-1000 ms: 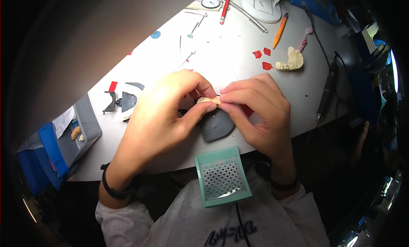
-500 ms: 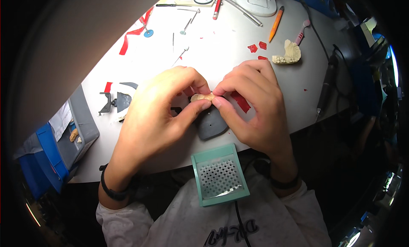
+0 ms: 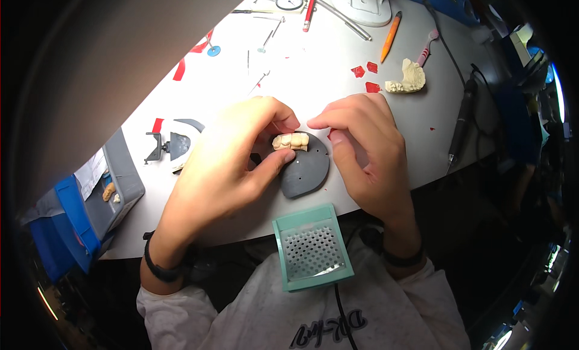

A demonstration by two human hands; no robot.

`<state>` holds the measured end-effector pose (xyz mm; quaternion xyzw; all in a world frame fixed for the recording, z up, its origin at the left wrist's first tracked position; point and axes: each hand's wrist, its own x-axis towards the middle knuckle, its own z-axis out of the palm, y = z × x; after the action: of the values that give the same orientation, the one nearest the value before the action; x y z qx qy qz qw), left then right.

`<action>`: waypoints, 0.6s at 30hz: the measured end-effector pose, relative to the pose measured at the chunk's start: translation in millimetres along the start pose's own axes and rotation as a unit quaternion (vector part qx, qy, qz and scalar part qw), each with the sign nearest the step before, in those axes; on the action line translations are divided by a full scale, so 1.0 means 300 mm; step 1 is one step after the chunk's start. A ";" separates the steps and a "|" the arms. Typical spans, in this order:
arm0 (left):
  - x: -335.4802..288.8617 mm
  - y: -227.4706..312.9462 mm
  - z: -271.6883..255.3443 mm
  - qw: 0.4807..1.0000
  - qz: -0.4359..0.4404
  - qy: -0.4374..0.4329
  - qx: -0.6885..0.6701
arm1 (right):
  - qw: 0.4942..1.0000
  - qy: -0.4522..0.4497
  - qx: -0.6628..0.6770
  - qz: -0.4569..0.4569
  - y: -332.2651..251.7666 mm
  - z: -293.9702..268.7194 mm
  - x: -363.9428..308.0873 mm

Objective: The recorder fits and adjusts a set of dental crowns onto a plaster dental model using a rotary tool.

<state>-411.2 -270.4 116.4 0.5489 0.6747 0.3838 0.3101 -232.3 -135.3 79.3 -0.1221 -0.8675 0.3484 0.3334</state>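
Observation:
A cream dental model section (image 3: pixel 291 142) with a short row of teeth sits at the far edge of a dark grey rounded base plate (image 3: pixel 304 172). My left hand (image 3: pixel 232 151) grips the section, its thumb on the near side and its bent fingers behind. Small holes show in the bare part of the plate. To the right, my right hand (image 3: pixel 365 145) holds nothing; a gap separates its thumb from the curled fingers. A bit of red wax peeks out beside that thumb. Part of the plate's left side is hidden by my left hand.
A green-framed perforated box (image 3: pixel 312 247) stands at the table's front edge. Left lie another model on a holder (image 3: pixel 179 146) and a grey tray (image 3: pixel 129 193). Right are red wax pieces (image 3: pixel 357 71), a cream jaw model (image 3: pixel 407 77) and a black handpiece (image 3: pixel 463 120). Hand tools lie behind.
My right hand has let go of the dental model section and drawn back to the right. The teeth and more of the base plate now show.

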 end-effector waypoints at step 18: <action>0.003 0.029 -0.079 0.906 -0.215 -0.123 -0.342 | 0.995 -0.014 0.005 -0.097 -0.020 0.001 0.006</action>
<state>-426.9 -272.7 135.9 0.2934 0.5605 0.4443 0.6343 -233.6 -139.0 84.1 -0.0306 -0.8781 0.3203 0.3542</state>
